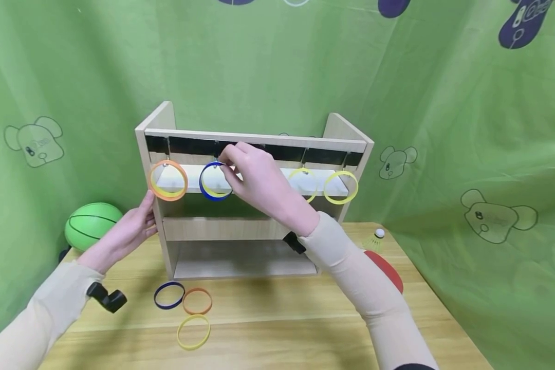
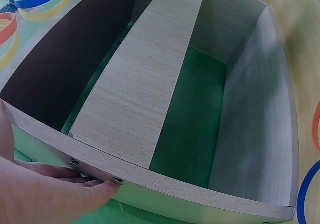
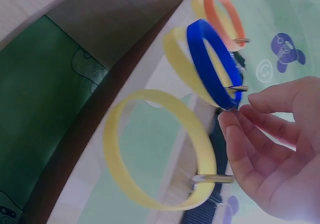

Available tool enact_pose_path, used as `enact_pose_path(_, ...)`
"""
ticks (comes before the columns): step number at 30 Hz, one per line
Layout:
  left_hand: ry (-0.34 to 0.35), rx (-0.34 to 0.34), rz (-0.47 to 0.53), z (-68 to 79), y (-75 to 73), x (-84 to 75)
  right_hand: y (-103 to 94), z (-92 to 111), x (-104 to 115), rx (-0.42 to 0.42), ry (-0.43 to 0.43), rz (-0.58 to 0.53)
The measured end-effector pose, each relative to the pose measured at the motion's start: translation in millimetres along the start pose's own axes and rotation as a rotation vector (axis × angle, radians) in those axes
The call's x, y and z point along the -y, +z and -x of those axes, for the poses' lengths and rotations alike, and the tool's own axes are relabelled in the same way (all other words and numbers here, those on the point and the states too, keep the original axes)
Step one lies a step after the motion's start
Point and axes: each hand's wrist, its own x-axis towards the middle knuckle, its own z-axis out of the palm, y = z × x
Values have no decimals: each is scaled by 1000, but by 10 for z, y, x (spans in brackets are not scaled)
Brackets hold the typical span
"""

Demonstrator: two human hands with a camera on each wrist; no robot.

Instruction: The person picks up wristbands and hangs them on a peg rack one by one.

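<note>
A wooden rack stands on the table, with small metal hooks along its black front strip. My right hand is at the second hook from the left. Its thumb and fingertips pinch the edge of a blue ring, which hangs there with a yellow ring. At the leftmost hook hangs an orange ring with a yellow one. Two hooks on the right bear yellow rings. My left hand rests against the rack's left side panel, fingers extended along its outer face.
On the table before the rack lie a blue ring, an orange ring and a yellow ring. A green ball is at the left. A red paddle and a shuttlecock lie right.
</note>
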Motion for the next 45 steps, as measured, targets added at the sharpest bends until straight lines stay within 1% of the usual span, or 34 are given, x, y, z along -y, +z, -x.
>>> enact_pose_path(4, 4, 1, 0, -13, 0, -13, -36, 125, 58, -39, -40, -10)
enact_pose_path(7, 5, -1, 5, -25, -2, -18, -5, 283, 115, -35, -70, -33)
enact_pose_path(10, 5, 0, 0, -34, -6, -22, 127, 475, 153, -6, -80, -43)
enact_pose_path(13, 6, 3, -6, -40, -9, -28, 343, 676, 170, 40, -73, -57)
enact_pose_path(18, 10, 4, -10, -49, -2, -38, 767, 1044, 248, 157, -33, -95)
enact_pose_path(24, 9, 2, -7, -45, -2, -34, 1243, 1508, 456, 368, 50, -155)
enact_pose_path(26, 9, 2, -3, -42, -3, -30, 1374, 1635, 522, 439, 92, -177)
enact_pose_path(28, 10, 1, 1, -39, -4, -27, 1476, 1738, 576, 484, 120, -186)
enact_pose_path(31, 11, 2, 2, -32, -1, -25, 1586, 1847, 633, 531, 134, -180)
enact_pose_path(35, 12, 0, -3, -22, -2, -25, 1688, 1922, 670, 559, 113, -157)
enact_pose_path(43, 7, 1, -6, -17, -5, -1, 1794, 1968, 713, 597, 150, -149)
enact_pose_path(45, 5, 1, -5, -15, -8, 9, 1804, 1972, 719, 598, 145, -132)
